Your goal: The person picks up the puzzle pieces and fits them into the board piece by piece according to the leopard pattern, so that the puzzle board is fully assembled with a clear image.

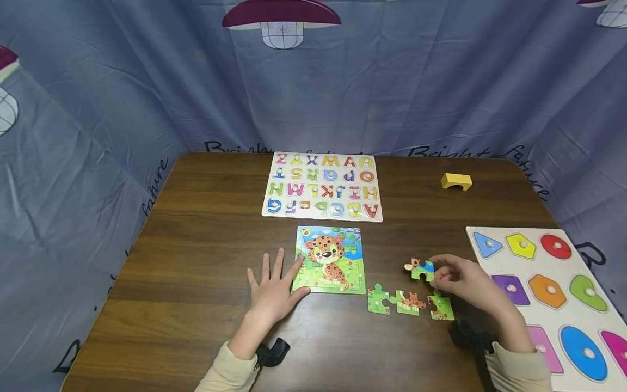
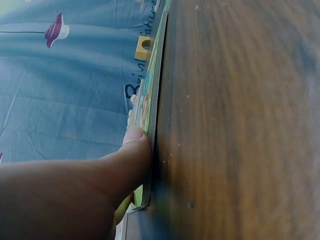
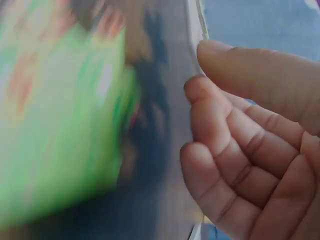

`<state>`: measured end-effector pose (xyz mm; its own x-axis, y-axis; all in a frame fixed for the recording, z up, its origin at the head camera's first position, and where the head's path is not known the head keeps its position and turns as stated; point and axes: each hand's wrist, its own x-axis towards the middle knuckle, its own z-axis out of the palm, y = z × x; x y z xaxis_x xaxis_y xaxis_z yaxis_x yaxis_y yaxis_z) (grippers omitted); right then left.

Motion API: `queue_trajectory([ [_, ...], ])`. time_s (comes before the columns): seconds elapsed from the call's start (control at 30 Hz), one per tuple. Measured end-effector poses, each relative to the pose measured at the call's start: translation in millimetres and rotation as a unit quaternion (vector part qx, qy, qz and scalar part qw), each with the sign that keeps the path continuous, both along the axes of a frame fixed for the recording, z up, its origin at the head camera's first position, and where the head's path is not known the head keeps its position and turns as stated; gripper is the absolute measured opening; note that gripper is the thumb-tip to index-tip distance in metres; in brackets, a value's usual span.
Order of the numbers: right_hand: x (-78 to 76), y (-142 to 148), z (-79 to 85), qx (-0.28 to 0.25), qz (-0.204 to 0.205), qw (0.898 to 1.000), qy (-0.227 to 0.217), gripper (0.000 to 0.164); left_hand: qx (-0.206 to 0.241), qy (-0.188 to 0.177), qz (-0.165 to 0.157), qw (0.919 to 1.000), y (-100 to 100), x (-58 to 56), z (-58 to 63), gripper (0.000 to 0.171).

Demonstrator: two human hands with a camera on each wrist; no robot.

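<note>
Puzzle piece (image 1: 420,269) in your right hand (image 1: 462,280) carries blue, green and spotted orange print, its outline broken by rounded knobs and notches; it sits to the right of the leopard board (image 1: 354,279), just beyond a row of three loose pieces (image 1: 379,304). Your right thumb and fingertips are closed on its right edge in a pinch. Your left hand (image 1: 271,296) is spread wide, the fingers straight and apart, with the index finger and thumb touching the left side of the leopard board. Your two hands are well apart, one on each side of that board. The board is a thin, flat square showing a spotted cub on bright green under blue. Beneath it, your table (image 1: 196,245) has dark brown wood grain. Near your right forearm lies a white shape board (image 1: 530,256) with knobbed, coloured shapes; farther off, you have a yellow arched block (image 1: 456,179)
</note>
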<state>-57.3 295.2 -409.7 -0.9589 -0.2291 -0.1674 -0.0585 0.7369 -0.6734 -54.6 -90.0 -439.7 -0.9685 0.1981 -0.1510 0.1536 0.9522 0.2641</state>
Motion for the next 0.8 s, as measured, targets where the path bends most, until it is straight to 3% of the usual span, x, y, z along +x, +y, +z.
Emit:
queue_trajectory([
  [0.37, -34.0, -79.1, -4.8, -0.086, 0.085, 0.992, -0.018, 0.041, -0.003, 0.000, 0.000, 1.0000, -0.4, 0.1, 1.4, 0.065],
  [0.53, -47.0, -105.9, -14.0, -0.074, 0.109, 0.991, -0.017, 0.040, -0.004, 0.000, -0.002, 1.0000, 0.1, -0.1, 1.3, 0.065],
  [0.8, -55.4, -122.6, -18.9, -0.053, 0.102, 0.993, -0.004, 0.037, -0.009, 0.000, -0.002, 1.0000, -0.3, -0.2, 1.2, 0.065],
])
